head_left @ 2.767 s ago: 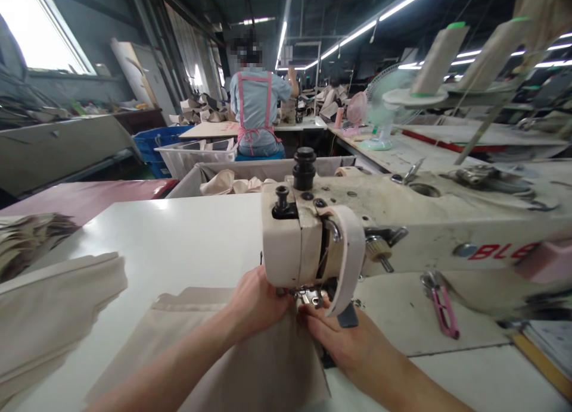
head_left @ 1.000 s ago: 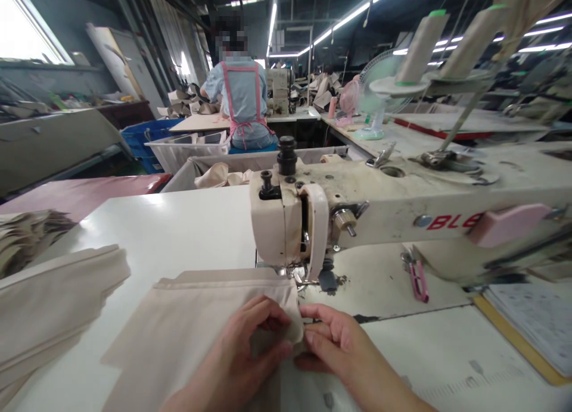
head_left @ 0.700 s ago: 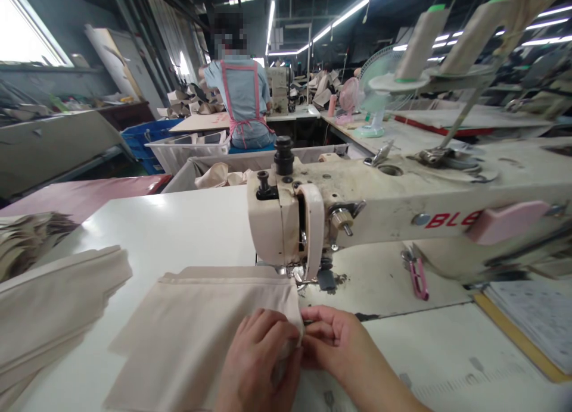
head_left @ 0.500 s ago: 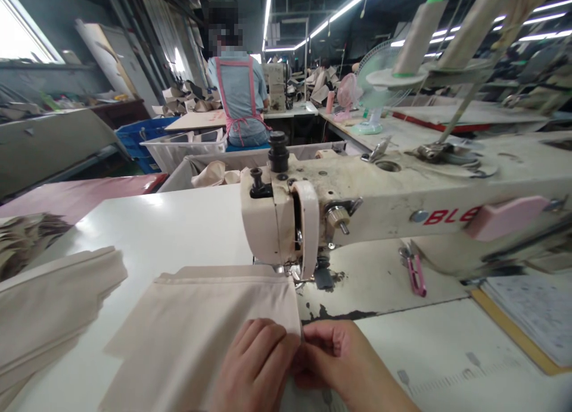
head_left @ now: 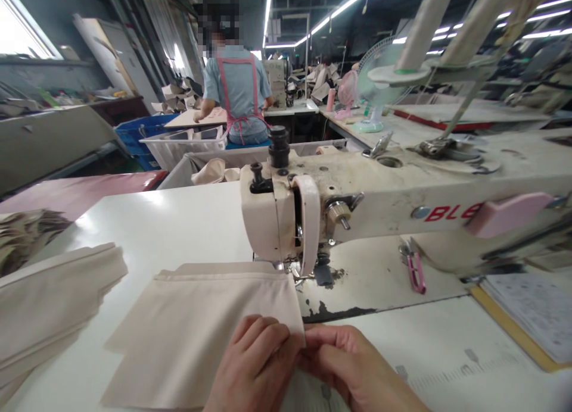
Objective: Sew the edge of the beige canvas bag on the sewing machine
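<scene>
A beige fabric piece [head_left: 201,317] lies on the white table, its far right corner under the needle area of the sewing machine [head_left: 277,221]. My left hand [head_left: 254,361] rests on the fabric near its right edge, fingers bent and closed on the cloth. Beside it, my right hand [head_left: 342,358] pinches the same edge between thumb and fingers. The two hands meet at this edge, a short way in front of the machine's presser foot. Part of the right fingertips is hidden behind the cloth and the left hand.
More beige fabric pieces [head_left: 53,305] are stacked on the left. Pink thread snips [head_left: 415,272] lie on the machine bed, with a clipboard of paper [head_left: 527,311] at the right. Behind the machine stands a grey bin [head_left: 179,174]; farther back a person [head_left: 241,96] sits facing away.
Both hands stay at the fabric's right edge, with the right fingers shifting slightly along it. The fabric has barely moved. The person in the background has brought a left arm out sideways.
</scene>
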Action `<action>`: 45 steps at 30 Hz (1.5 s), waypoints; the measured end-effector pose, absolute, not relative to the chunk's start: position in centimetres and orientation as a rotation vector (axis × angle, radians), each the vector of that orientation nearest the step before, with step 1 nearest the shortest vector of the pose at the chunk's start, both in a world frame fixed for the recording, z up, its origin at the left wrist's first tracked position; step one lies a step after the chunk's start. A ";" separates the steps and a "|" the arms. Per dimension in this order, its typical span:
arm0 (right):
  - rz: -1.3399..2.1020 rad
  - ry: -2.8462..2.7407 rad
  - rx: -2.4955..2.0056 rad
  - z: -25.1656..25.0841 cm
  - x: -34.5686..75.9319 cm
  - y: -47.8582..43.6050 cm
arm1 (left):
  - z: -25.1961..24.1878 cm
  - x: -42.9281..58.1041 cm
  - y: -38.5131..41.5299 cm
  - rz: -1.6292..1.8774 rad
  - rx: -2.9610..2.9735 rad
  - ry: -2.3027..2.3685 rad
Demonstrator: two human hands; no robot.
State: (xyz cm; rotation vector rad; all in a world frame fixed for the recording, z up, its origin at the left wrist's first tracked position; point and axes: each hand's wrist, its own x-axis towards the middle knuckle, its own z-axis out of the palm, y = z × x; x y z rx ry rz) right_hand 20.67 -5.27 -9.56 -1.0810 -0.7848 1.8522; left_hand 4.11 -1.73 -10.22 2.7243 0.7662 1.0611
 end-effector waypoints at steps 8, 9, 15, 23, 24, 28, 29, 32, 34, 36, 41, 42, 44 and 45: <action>0.682 -1.896 -1.197 -11.5 22.9 -5.1 | -10.4 3.9 -1.5 1.030 2.652 0.699; 0.533 -2.061 -1.084 -11.5 23.1 -4.7 | -10.1 3.8 -1.0 0.944 2.628 0.732; 0.276 -2.394 -0.876 -10.9 23.4 -3.1 | -9.4 2.8 3.2 0.494 2.719 0.926; 0.198 -2.349 -0.861 -11.6 23.3 -2.0 | -10.9 2.9 5.4 0.591 2.629 0.945; 0.190 -2.347 -0.870 -11.6 23.3 -1.8 | -10.8 3.0 5.7 0.618 2.597 0.965; 0.069 -2.349 -0.860 -11.7 23.1 -1.1 | -9.5 3.3 6.6 0.541 2.574 0.979; 0.038 -2.335 -0.857 -11.7 23.1 -1.1 | -9.3 3.3 6.7 0.519 2.587 0.978; 0.006 -2.298 -0.904 -11.8 22.8 -1.1 | -9.1 3.3 7.2 0.533 2.613 1.000; 0.004 -2.303 -0.947 -11.8 22.8 -1.2 | -9.4 3.2 7.7 0.562 2.629 1.005; -0.007 -2.317 -0.984 -11.8 22.8 -1.3 | -9.7 3.2 8.3 0.596 2.654 0.992; 0.044 -2.381 -1.162 -11.8 22.9 -1.7 | -9.8 3.0 10.0 0.621 2.716 1.008; 0.048 -2.395 -1.184 -11.9 22.8 -1.7 | -9.9 3.0 10.3 0.611 2.727 1.025; 0.053 -2.407 -1.197 -12.0 22.8 -1.7 | -10.0 3.0 10.9 0.583 2.749 1.063; 0.062 -2.407 -1.191 -12.0 22.8 -1.6 | -10.0 2.9 11.1 0.568 2.760 1.082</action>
